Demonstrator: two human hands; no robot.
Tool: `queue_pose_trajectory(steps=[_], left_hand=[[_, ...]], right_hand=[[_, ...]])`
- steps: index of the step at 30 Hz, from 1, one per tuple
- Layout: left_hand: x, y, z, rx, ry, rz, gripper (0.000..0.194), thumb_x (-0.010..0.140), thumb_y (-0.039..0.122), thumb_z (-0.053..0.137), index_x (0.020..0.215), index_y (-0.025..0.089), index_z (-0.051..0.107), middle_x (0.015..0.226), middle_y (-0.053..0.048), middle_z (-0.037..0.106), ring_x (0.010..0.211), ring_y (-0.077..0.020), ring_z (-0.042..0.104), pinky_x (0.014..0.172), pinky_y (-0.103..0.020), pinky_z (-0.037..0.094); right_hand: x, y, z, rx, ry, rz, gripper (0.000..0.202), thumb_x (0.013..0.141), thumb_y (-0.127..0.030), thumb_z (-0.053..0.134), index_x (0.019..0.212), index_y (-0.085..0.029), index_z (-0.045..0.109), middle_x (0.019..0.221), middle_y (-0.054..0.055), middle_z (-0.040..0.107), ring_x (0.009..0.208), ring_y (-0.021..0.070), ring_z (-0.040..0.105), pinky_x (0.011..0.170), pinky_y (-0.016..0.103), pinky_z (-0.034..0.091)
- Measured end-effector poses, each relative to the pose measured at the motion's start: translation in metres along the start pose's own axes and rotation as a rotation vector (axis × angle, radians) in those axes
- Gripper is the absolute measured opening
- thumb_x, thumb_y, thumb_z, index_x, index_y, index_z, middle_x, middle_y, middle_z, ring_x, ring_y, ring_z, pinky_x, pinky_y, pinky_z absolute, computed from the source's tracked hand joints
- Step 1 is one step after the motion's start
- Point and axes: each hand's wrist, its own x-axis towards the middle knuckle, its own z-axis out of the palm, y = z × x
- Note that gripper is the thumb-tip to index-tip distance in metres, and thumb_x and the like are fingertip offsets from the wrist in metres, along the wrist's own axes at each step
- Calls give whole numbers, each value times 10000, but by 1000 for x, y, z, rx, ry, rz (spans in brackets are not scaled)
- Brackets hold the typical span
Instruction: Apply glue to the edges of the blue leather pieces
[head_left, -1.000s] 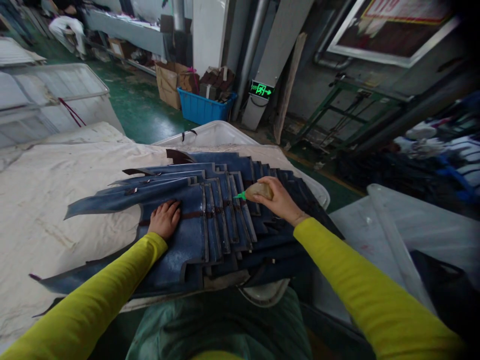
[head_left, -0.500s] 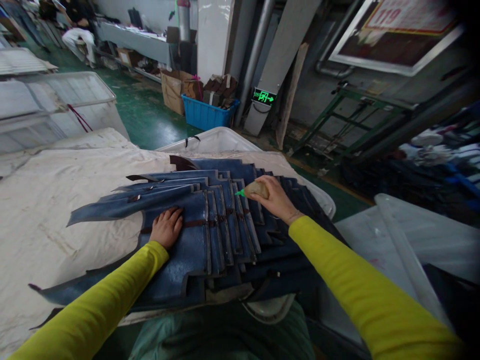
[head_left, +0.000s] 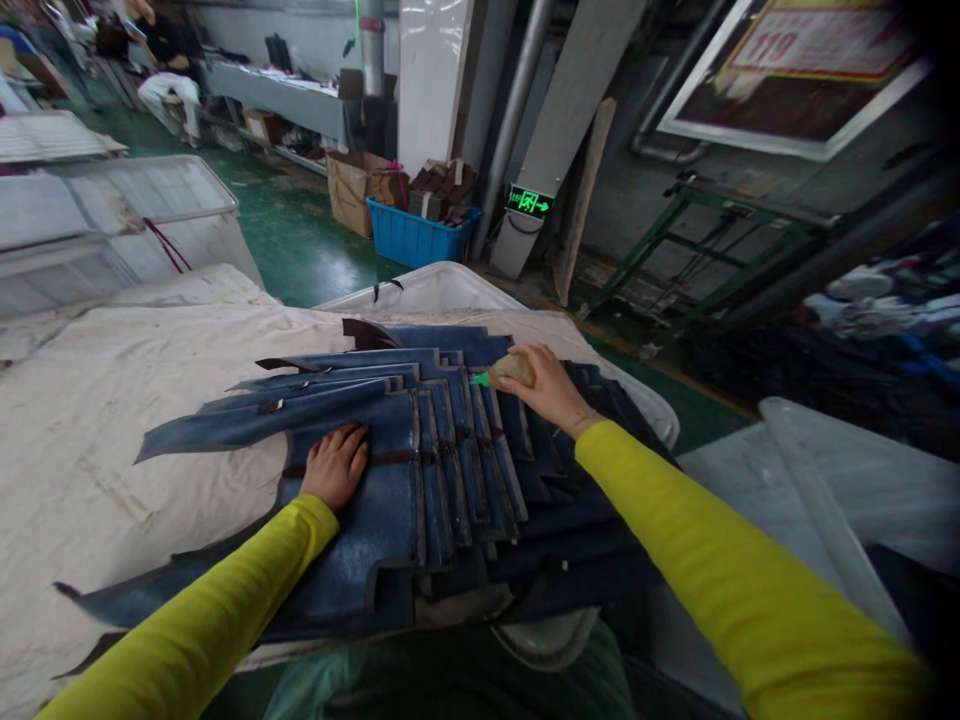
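Observation:
Several dark blue leather-like pieces (head_left: 352,545) lie overlapped in a stepped row, their edges side by side. My left hand (head_left: 336,466) rests flat on the nearest large piece with its fingers spread. In my right hand (head_left: 544,385) is a squeeze bottle (head_left: 513,371), brownish and soft-looking, with a green nozzle (head_left: 479,379). The nozzle points left, at the far part of the layered edges. Whether its tip touches them I cannot tell. A dark brown strip (head_left: 394,457) crosses the pieces near my left fingers.
A pale cloth (head_left: 112,430) covers the surface under the pieces. White plastic bins (head_left: 442,283) stand around it. Farther off are a blue crate (head_left: 420,236) with brown pieces, a cardboard box (head_left: 349,195) and a seated person (head_left: 171,85). A green metal frame (head_left: 697,250) stands by the wall.
My right hand has shifted slightly away from me along the layered edges with the bottle. My left hand stays in place on the piece. The view has tilted a little.

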Motion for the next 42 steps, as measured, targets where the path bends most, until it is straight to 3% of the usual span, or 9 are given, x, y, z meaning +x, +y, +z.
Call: queue_pose_trajectory(steps=[5, 9, 13, 25, 33, 39, 42], left_hand=[[0, 0, 0, -6, 4, -2, 411, 919, 379, 289, 1277, 279, 466, 1307, -42, 483, 1156, -229, 447, 974, -437, 349], [1, 0, 0, -7, 8, -4, 405, 918, 376, 296, 1273, 287, 470, 1313, -38, 480, 1175, -227, 436, 981, -429, 344], [0, 0, -1, -9, 6, 0, 412, 922, 377, 286, 1278, 274, 465, 1316, -42, 478, 1172, -229, 436, 976, -437, 346], [1, -2, 2, 5, 9, 7, 413, 919, 379, 296, 1284, 271, 460, 1318, -43, 476, 1173, -228, 434, 976, -427, 350], [1, -1, 0, 3, 1, 1, 410, 919, 380, 291, 1280, 286, 462, 1316, -40, 478, 1176, -227, 435, 982, -431, 343], [0, 0, 0, 11, 9, 2, 417, 919, 382, 280, 1277, 273, 464, 1319, -40, 476, 1173, -231, 437, 968, -438, 357], [0, 0, 1, 17, 17, 8, 417, 918, 383, 287, 1280, 274, 463, 1314, -37, 480, 1161, -227, 445, 964, -429, 363]], right_hand=[[-13, 3, -20, 7, -119, 22, 397, 755, -344, 619, 1113, -227, 493, 1050, 74, 531, 1009, 255, 518, 908, 424, 417], [-10, 16, -28, -15, 49, 85, 402, 764, -371, 607, 1117, -217, 490, 1051, 83, 534, 1012, 262, 517, 900, 427, 420], [-2, 28, -23, -50, 149, 96, 426, 748, -366, 619, 1118, -201, 486, 1065, 99, 527, 1030, 272, 504, 911, 441, 412], [10, 40, -8, -66, 135, 104, 421, 732, -356, 628, 1096, -187, 502, 1049, 107, 528, 1036, 283, 494, 924, 459, 406], [-19, 35, -22, -11, 19, 157, 389, 747, -388, 611, 1080, -209, 518, 1037, 90, 550, 997, 269, 531, 890, 448, 428], [-41, 28, -34, 27, -141, 191, 387, 750, -383, 600, 1097, -228, 526, 1055, 78, 570, 972, 264, 560, 862, 436, 450], [-41, 27, -33, 19, -108, 196, 397, 747, -385, 606, 1097, -216, 524, 1050, 84, 565, 978, 264, 552, 872, 433, 447]])
